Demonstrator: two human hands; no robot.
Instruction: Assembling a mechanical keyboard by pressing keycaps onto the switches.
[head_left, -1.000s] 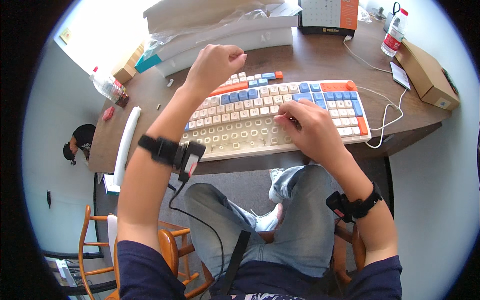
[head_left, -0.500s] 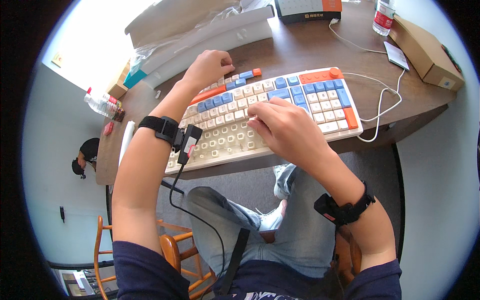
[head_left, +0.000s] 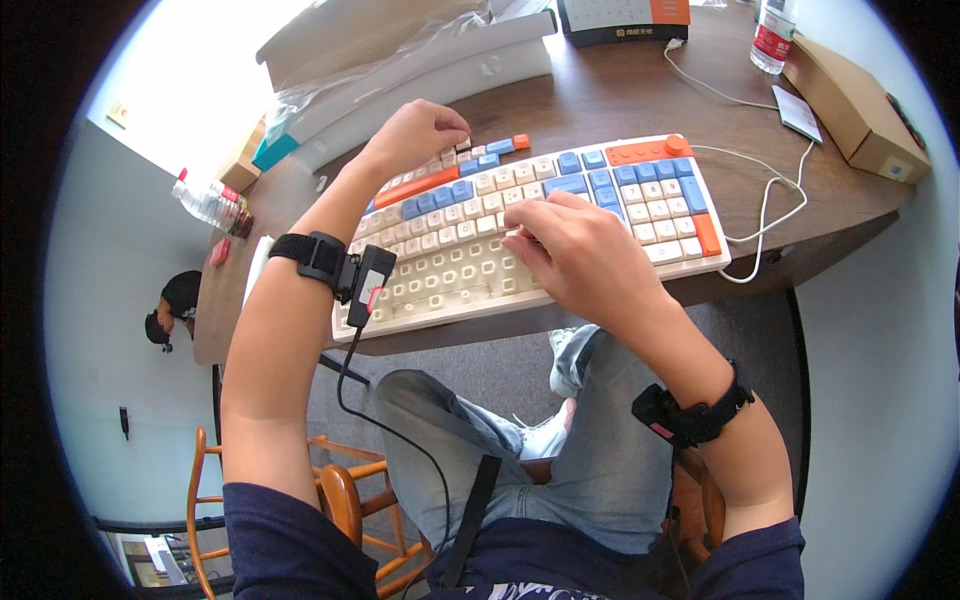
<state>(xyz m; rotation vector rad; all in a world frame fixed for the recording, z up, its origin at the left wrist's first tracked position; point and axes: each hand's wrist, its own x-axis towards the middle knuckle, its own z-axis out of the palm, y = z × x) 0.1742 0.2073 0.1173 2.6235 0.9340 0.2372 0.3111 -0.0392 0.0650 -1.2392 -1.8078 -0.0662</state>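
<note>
A white keyboard [head_left: 445, 311] lies on the desk, slightly tilted in view. Its upper rows and right side carry beige, blue and orange keycaps, while bare switches [head_left: 450, 275] show along the lower left rows. Behind it lie loose keycaps [head_left: 498, 146] in rows, with a long orange keycap [head_left: 418, 188] at their near side. My left hand [head_left: 418, 135] reaches over these, thumb and fingers pinched on a small beige keycap [head_left: 462, 144]. My right hand [head_left: 590, 250] bends over the keyboard's middle, fingertips pinched together at the edge of the bare switches; what they hold is hidden.
A long white open box [head_left: 430, 90] with plastic wrap stands behind. Bottles stand at left [head_left: 212, 206] and far right [head_left: 773, 38]. A brown carton [head_left: 855, 110] and white cable [head_left: 775, 182] are on the right. Another person [head_left: 180, 305] shows at far left.
A small beige keycap now shows under my left fingertips. My right hand stays pinched over nearly the same spot. The whole view has shifted slightly.
</note>
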